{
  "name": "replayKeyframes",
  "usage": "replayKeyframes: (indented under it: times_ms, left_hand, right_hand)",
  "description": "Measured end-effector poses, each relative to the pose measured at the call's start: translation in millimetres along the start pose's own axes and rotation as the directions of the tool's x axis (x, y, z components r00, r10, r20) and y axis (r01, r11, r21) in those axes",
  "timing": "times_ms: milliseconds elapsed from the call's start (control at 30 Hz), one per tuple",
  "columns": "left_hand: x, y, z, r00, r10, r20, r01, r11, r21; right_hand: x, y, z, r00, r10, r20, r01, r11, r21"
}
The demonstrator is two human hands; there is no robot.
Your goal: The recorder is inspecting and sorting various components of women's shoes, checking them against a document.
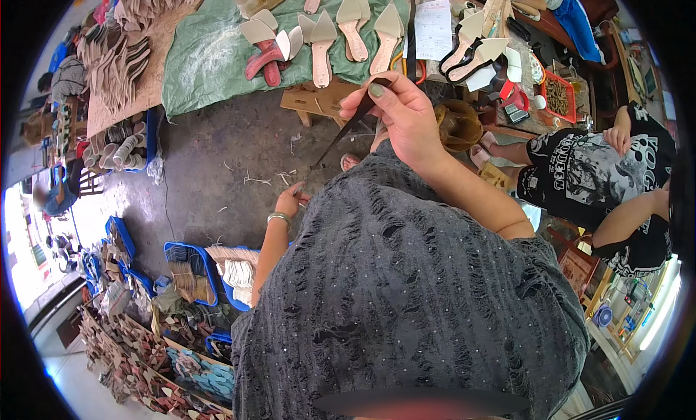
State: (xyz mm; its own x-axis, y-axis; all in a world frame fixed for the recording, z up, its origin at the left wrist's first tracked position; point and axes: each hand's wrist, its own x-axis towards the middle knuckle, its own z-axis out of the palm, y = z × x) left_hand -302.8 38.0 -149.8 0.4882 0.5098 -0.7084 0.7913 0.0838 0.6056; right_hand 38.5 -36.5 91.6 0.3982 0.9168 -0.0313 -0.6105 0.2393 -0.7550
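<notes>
My right hand (409,119) is raised near the front edge of the work table, its thumb and fingers pinching a narrow dark strip (346,130). The strip hangs down to the left, its lower end free above the floor. My left hand (290,200), with a bangle at the wrist, is lowered by my side with its fingers loosely apart and nothing visible in them. Beyond the right hand, several pale pointed shoe insoles (322,54) lie on a green cloth (206,54). Dark-edged insoles (484,54) lie farther right.
A wooden stool (313,101) stands under the table edge. A red tray (558,97) of small brown pieces and a paper sheet (433,30) lie on the table. Another person (594,173) is close on my right. Blue crates (191,271) of shoe parts stand left, behind my left hand.
</notes>
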Motion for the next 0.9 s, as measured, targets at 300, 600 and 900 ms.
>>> replayKeyframes:
  times_ms: [300,600,900]
  left_hand:
    - [-2.3,30.0,13.4,0.999,0.035,-0.031,-0.04,0.981,-0.19]
    - [13.1,-59.9,23.6,0.957,0.265,-0.116,-0.201,0.899,0.389]
    - [20.5,28.7,2.5,0.998,-0.047,-0.029,0.05,0.994,0.102]
  right_hand:
    - [8.7,-4.0,-5.1,0.992,0.115,-0.056,-0.117,0.992,-0.048]
    - [9.8,-9.6,-20.5,0.989,0.128,-0.077,-0.13,0.991,-0.024]
    - [6.6,10.7,-48.0,0.976,0.187,-0.11,-0.212,0.929,-0.303]
